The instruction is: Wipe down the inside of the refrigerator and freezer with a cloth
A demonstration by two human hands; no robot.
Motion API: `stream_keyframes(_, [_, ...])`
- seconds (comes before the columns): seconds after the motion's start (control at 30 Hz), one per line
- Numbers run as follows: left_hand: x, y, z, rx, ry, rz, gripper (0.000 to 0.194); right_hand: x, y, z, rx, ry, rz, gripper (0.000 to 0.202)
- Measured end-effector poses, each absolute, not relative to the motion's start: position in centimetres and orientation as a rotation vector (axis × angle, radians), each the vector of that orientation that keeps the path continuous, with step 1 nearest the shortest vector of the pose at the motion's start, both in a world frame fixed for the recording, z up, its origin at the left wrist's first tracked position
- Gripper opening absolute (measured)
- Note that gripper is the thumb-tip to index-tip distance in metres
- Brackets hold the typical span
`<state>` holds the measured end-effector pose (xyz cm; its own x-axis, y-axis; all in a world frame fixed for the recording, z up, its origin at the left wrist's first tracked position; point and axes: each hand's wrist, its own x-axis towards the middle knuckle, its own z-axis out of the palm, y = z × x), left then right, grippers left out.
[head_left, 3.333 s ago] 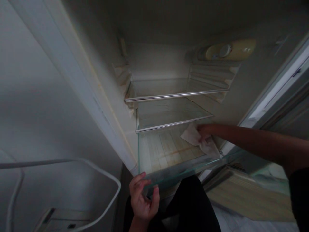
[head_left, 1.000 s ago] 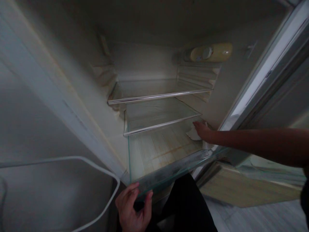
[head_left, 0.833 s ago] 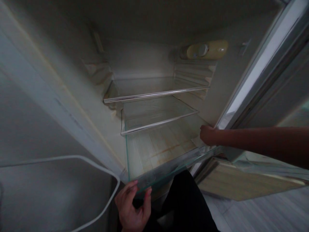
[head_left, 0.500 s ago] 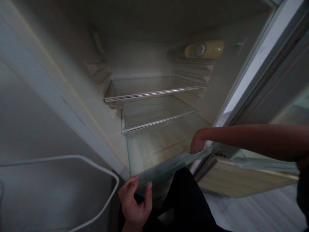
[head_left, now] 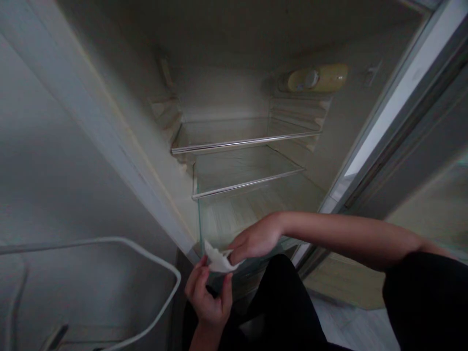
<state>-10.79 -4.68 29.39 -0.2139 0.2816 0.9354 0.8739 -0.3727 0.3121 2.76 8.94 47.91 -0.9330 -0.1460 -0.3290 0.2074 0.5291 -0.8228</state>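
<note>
A crumpled white cloth or tissue [head_left: 219, 262] is pinched in the fingers of my right hand [head_left: 256, 239], over the front left of the lowest glass shelf [head_left: 226, 214]. Just below it, my left hand [head_left: 212, 297] is at the front left corner, fingers curved and apart, its fingertips beside the cloth. No object shows between them. Above are a middle glass shelf [head_left: 248, 181] and an upper glass shelf [head_left: 244, 143] inside the open fridge.
A yellowish control housing [head_left: 321, 78] sits on the fridge's right inner wall. The open door [head_left: 413, 161] stands at the right. A white cable [head_left: 146, 252] curves at the left. My dark-clothed knee [head_left: 281, 287] is close to the fridge front.
My right hand has moved left along the shelf's front to beside my left hand, and the white cloth now shows in it. The view has shifted slightly.
</note>
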Motion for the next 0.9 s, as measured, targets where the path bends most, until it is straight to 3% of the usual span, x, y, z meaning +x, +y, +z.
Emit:
stream_keyframes(0.07, [-10.6, -4.9, 29.7, -1.564, -1.379, -1.643, 0.062, 7.1, 8.7, 49.8, 0.168, 2.527, -1.218, 0.023])
stream_keyframes(0.17, [-10.4, -5.1, 30.1, -1.601, -1.313, -1.683, 0.076, 14.5, 8.1, 50.3, 0.548, 2.766, -0.925, 0.029])
stream_keyframes(0.27, [-9.7, -5.2, 30.4, -1.616, -1.267, -1.652, 0.094, 21.8, 7.7, 48.3, 1.063, 2.958, -0.638, 0.037])
stream_keyframes(0.37, [-7.8, -5.3, 29.9, -1.516, -1.225, -1.401, 0.105, 27.8, 7.3, 44.8, 1.547, 3.07, -0.192, 0.038])
stream_keyframes(0.5, [-3.6, -5.2, 28.3, -1.765, -1.355, -1.131, 0.09, 31.1, 6.2, 39.5, 1.863, 3.353, 0.195, 0.046])
stream_keyframes(0.73, [1.7, -0.7, 26.8, -2.049, -1.295, -0.67, 0.063, 29.1, 5.4, 35.2, 2.005, 3.576, 0.3, 0.063])
stream_keyframes(0.83, [1.6, 2.4, 27.1, -2.022, -1.34, -0.627, 0.065, 29.2, 6.0, 34.5, 2.145, 3.593, -0.009, 0.059])
stream_keyframes(0.9, [0.9, 4.5, 27.6, -2.032, -1.424, -0.637, 0.073, 29.2, 6.0, 33.4, 2.406, 3.523, -0.467, 0.055])
